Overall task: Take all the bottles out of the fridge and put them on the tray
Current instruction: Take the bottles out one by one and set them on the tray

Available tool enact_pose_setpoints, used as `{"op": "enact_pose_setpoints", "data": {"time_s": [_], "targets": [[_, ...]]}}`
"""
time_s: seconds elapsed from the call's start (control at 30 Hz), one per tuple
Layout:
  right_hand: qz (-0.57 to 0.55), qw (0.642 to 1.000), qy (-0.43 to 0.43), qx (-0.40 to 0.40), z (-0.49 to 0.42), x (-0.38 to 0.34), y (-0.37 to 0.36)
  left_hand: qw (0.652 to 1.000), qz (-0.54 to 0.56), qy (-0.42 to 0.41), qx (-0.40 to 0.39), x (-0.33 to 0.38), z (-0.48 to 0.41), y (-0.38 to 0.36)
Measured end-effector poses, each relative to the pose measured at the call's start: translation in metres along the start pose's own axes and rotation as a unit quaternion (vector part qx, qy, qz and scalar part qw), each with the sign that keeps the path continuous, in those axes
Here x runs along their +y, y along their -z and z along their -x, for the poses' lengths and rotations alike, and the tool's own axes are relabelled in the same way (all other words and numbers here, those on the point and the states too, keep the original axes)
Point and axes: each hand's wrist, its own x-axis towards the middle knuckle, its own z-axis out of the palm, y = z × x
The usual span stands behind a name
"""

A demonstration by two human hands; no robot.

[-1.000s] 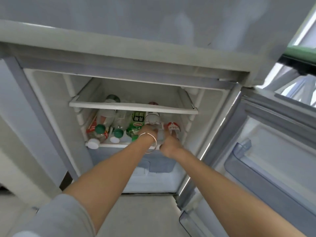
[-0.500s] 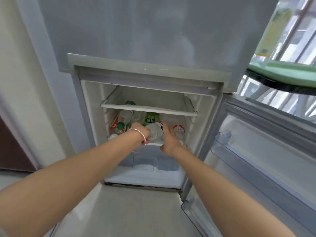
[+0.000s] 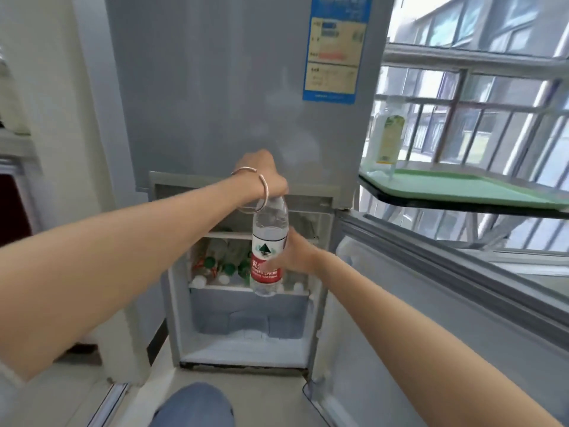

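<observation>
A clear water bottle [image 3: 267, 241] with a red and white label hangs upright in front of the open fridge [image 3: 246, 318]. My left hand [image 3: 263, 177] grips it at the cap from above. My right hand [image 3: 292, 252] holds its labelled body from the right side. Several bottles [image 3: 221, 266] with green and white caps lie on the fridge's lower shelf behind it. A green tray [image 3: 468, 188] rests on a dark table at the right, with one pale bottle [image 3: 386, 140] standing on its left end.
The fridge door [image 3: 446, 303] stands open to the right, below the table's edge. The closed upper door [image 3: 234, 87] carries a blue sticker. A window with bars lies behind the tray. My knee [image 3: 194, 406] shows at the bottom.
Both hands have pulled the water bottle out of the shelf and lifted it upright in front of the fridge. The view has pulled back and up, showing the tray.
</observation>
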Motion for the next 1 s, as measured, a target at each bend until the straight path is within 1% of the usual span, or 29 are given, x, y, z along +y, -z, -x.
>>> {"op": "enact_pose_setpoints", "data": {"time_s": [0.07,0.13,0.23,0.27,0.33,0.4,0.5,0.57,0.63,0.7,0.8,0.87,0.97,1.0], "targets": [[-0.023,1.0,0.009,0.004,0.025,-0.016,0.027,0.999,0.035,-0.013,0.028,0.023,0.002,0.013],[-0.061,0.998,0.017,0.015,0.05,-0.034,0.056,0.993,0.088,-0.045,0.057,0.051,0.006,0.027],[-0.103,0.991,0.035,0.082,0.076,-0.049,0.103,0.966,0.216,-0.116,0.084,0.098,0.008,0.046],[-0.104,0.988,0.038,0.107,0.083,-0.054,0.119,0.952,0.261,-0.14,0.079,0.112,0.009,0.052],[-0.093,0.983,0.039,0.154,0.096,-0.061,0.155,0.926,0.336,-0.169,0.039,0.141,0.005,0.052],[-0.083,0.978,0.039,0.19,0.1,-0.063,0.188,0.913,0.379,-0.148,-0.01,0.161,-0.006,0.035],[-0.093,0.964,0.037,0.245,0.094,-0.054,0.233,0.898,0.423,-0.085,-0.092,0.193,-0.025,-0.003],[-0.112,0.955,0.033,0.272,0.084,-0.043,0.261,0.88,0.461,-0.062,-0.094,0.212,-0.042,-0.026],[-0.112,0.949,0.031,0.292,0.075,-0.034,0.285,0.87,0.485,-0.061,-0.062,0.231,-0.061,-0.047],[-0.098,0.947,0.032,0.306,0.064,-0.025,0.304,0.865,0.495,-0.06,-0.058,0.246,-0.071,-0.061],[-0.086,0.944,0.038,0.317,0.039,-0.003,0.331,0.848,0.523,-0.061,-0.069,0.262,-0.101,-0.084],[-0.082,0.942,0.026,0.325,0.019,0.015,0.347,0.851,0.516,-0.068,-0.074,0.27,-0.118,-0.103],[-0.08,0.943,0.0,0.322,0.0,0.037,0.363,0.868,0.483,-0.086,-0.075,0.277,-0.132,-0.13],[-0.086,0.944,-0.003,0.319,-0.006,0.043,0.367,0.866,0.484,-0.095,-0.085,0.279,-0.135,-0.137]]}}
